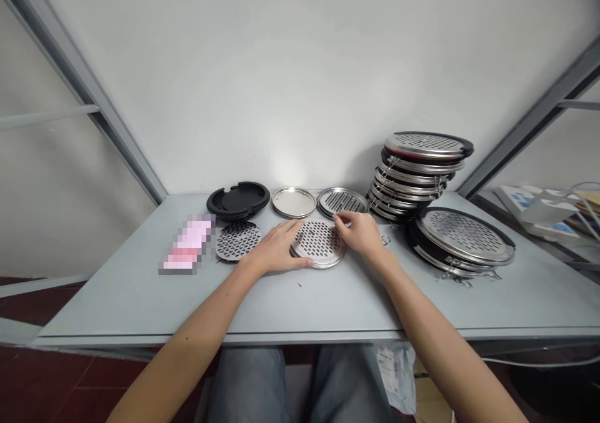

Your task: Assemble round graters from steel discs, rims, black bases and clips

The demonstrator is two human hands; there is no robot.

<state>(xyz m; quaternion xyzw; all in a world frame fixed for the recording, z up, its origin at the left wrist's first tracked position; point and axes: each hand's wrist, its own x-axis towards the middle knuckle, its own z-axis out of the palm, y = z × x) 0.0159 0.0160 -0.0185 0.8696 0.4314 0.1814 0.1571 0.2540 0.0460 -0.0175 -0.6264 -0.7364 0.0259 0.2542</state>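
A round metal disc with slots (317, 242) lies flat on the grey table, between my hands. My left hand (277, 248) rests at its left edge, fingers spread, thumb at the near rim. At its upper right edge is my right hand (357, 230), with thumb and fingertips pinched together; what they hold, if anything, is too small to name. Left of my left hand lies a dark perforated disc (238, 242). Behind the slotted disc are a plain shallow metal lid (294, 202) and another slotted disc (342, 202).
Black round trays (239, 199) sit at the back left, near a blurred pink item (187, 243). A tall leaning stack of metal discs (417, 176) stands back right, with a lower stack (464, 238) in front. White boxes (534, 210) are at far right.
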